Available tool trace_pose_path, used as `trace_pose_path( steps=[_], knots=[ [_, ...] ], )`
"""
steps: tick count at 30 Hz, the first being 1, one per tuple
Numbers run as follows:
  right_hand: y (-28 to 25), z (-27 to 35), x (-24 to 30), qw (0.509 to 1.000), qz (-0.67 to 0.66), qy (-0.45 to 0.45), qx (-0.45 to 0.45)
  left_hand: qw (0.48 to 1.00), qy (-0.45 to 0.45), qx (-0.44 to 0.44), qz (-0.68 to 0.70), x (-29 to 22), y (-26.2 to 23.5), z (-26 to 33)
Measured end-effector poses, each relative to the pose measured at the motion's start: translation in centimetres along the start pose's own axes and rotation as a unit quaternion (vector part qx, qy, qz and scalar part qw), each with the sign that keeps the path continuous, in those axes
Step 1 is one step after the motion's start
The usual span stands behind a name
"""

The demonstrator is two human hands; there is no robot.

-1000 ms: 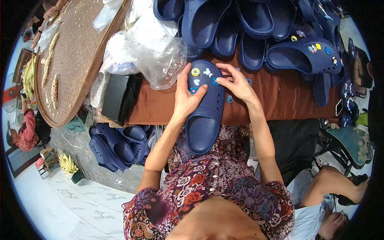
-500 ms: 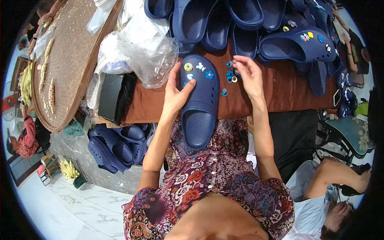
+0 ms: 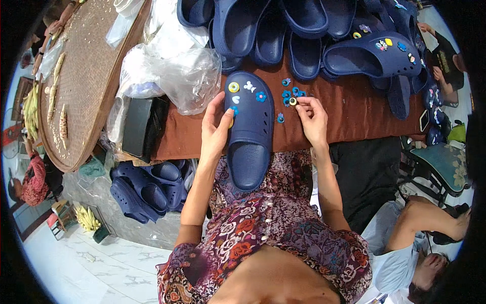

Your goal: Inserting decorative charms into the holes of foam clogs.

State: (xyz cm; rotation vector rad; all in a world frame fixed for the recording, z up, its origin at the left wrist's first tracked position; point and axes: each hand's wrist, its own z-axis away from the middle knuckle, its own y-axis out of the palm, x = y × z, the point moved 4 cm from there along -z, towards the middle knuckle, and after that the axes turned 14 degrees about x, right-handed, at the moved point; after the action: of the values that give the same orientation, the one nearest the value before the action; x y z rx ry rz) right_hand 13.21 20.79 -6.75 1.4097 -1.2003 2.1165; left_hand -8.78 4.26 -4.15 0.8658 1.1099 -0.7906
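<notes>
"Head view: where's the navy clog (image 3: 251, 119)?"
"Over the table's near edge, heel toward the lap, long axis pointing away from the body. Left hand (image 3: 215, 130) grips its left side, thumb on top!"
"And the right hand (image 3: 311, 117)?"
"Nearer the loose charms, fingertips touching a round pale-yellow charm (image 3: 293, 101); pinched firmly or not, I can't tell. The clog lies left of those fingertips, holes facing them."
"Materials?"
"Smooth, foam-like upper, rounded toe; small blue flower charms (image 3: 286, 95), dark-centred, on brown cloth (image 3: 364, 114)."
</notes>
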Motion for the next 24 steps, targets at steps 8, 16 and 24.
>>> trace_pose_path(
  steps=[8, 16, 24],
  knots=[
    [0.5, -0.7, 2.0, 0.986, 0.153, -0.060, 0.010, 1.000, -0.020, 0.005, 0.001, -0.8, 0.5, 0.0],
    [0.3, -0.7, 2.1, 0.957, 0.250, -0.138, -0.042, 0.999, 0.008, 0.008, -0.046, -0.1, 0.3, -0.1],
    [3.0, 0.7, 3.9, 0.977, -0.155, -0.021, 0.143, 0.993, 0.027, 0.006, -0.114, 0.5, 0.3, 0.6]
  ],
)
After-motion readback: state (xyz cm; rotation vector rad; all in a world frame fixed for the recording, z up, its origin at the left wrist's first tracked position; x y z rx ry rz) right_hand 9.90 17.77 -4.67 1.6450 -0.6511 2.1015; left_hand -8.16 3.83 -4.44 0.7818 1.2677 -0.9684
